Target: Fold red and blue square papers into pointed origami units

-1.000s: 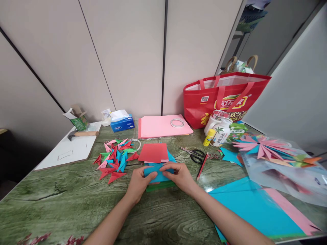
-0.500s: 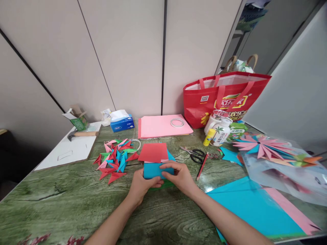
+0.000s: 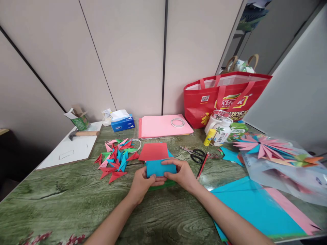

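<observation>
A piece of blue paper, bent over on itself, is held between both hands at the table's middle. My left hand grips its left end and lower edge. On the right side my right hand pinches it, thumb in front and fingers over the top. Just behind lies a red paper square, with bits of pink and blue paper under it. Green paper shows beneath my hands. To the left is a heap of folded paper pieces in red, pink, blue and green.
Scissors and a red pencil lie to the right, near a glue stick. Large blue sheets cover the right front. At the back are a tissue box, pink paper and a red bag. A hammer rests at left.
Both hands have lifted the blue paper slightly up and to the right in view. It now looks more curved and overlaps the near edge of the red square.
</observation>
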Available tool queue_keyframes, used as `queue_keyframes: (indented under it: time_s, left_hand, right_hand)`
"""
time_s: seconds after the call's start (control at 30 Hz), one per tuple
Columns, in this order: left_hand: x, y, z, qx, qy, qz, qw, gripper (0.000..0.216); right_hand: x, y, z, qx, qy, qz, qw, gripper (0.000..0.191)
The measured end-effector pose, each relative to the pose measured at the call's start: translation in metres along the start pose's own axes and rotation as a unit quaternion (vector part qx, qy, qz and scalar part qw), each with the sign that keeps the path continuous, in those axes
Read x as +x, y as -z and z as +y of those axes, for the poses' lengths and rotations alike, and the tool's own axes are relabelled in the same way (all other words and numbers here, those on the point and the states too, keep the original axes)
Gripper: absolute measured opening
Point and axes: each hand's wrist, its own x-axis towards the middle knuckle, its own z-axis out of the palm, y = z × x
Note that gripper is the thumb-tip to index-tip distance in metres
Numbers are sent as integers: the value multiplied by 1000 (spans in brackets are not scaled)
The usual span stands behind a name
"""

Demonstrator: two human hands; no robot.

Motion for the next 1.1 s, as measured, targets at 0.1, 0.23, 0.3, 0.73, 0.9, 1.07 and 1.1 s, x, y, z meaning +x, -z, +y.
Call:
queue_keyframes:
  time_s: [0.1, 0.23, 0.3, 0.73, 0.9, 1.07, 1.1]
  left_hand:
    - [-1, 1, 3, -44, -5, -62, 997, 31]
    - [-2, 2, 5, -102, -29, -145, 984, 37]
    - [-2, 2, 6, -117, -35, -163, 979, 38]
    - [0, 1, 6, -94, -32, -140, 985, 40]
    - [4, 4, 1, -58, -16, -74, 995, 34]
    - [4, 4, 1, -56, -20, -52, 997, 42]
    - [4, 4, 1, -55, -24, -48, 997, 43]
  right_hand:
    - [2, 3, 0, 18, -41, 7, 999, 30]
    - [3, 6, -2, 28, -54, 19, 998, 32]
    - [3, 7, -3, 31, -53, 23, 998, 33]
    - [3, 8, -4, 10, -34, 21, 999, 34]
    - [2, 6, 0, 7, -16, -5, 1000, 32]
    - [2, 4, -1, 62, -13, -8, 998, 36]
    - [2, 4, -2, 77, -18, -12, 997, 37]
